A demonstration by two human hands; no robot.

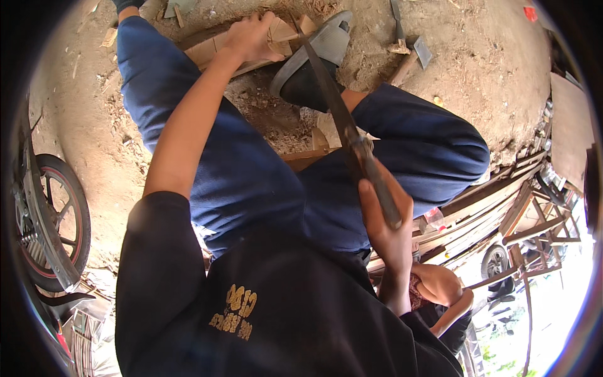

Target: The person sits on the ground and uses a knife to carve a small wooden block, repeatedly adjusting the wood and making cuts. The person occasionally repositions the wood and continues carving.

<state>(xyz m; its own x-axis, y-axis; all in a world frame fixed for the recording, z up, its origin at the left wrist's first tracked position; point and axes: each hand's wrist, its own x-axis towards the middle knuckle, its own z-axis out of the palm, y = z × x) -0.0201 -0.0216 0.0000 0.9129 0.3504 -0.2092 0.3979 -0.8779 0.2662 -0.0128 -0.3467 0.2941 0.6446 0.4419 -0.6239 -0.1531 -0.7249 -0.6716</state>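
My left hand (250,39) lies across a curved piece of wood (204,51) on the ground, with its fingers toward the far edge and its thumb toward the near one. Lines cross the wood's top face. In my right hand (384,220) is the dark handle of a long tool with a narrow, tapering blade (328,88). Whether it is a saw or a big knife cannot be made out. The blade slants up and left, its far end near the wood's right end. My foot in a grey sandal (314,60) rests against that end.
To the right of the foot lie a flat metal-headed tool (422,51) and a narrow dark tool (398,28). Wood chips cover the dirt floor. A motorbike wheel (56,220) stands at left. Stacked planks (483,207) and another person (440,295) are at right.
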